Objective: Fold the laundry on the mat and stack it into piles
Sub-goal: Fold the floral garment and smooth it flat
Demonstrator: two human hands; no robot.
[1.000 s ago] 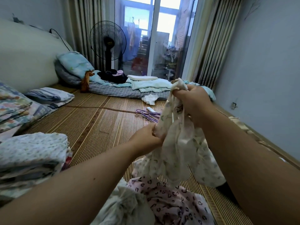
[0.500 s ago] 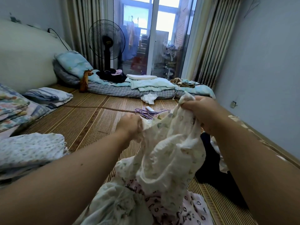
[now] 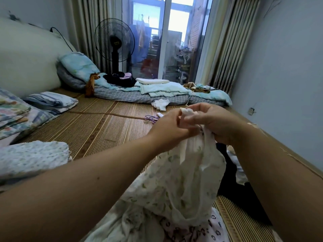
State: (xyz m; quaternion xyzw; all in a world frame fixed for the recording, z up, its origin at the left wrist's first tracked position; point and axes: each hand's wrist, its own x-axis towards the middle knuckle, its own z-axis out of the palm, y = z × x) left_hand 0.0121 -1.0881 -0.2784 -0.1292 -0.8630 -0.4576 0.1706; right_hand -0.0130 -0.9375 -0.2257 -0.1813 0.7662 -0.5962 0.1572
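A thin white garment with small green leaf prints point(image 3: 181, 180) hangs in front of me over the woven mat point(image 3: 97, 130). My left hand point(image 3: 167, 130) and my right hand point(image 3: 215, 123) meet at its top edge, both pinching the bunched fabric. Its lower part drapes onto a heap of loose laundry, among it a pink piece with dark spots point(image 3: 201, 229). A dark garment point(image 3: 234, 186) lies to the right of the heap. A folded floral stack point(image 3: 33, 158) sits at the left.
More folded bedding point(image 3: 50, 102) lies along the left by a pale headboard. A thin mattress with pillows and folded blankets point(image 3: 157, 95) crosses the far end, a standing fan point(image 3: 114, 44) behind it. Purple hangers point(image 3: 150, 118) and a white cloth point(image 3: 160, 104) lie on the mat.
My hands have come together at the top of the white garment; a second ago the right one held it high and the left one gripped lower down. The cloth now hangs lower.
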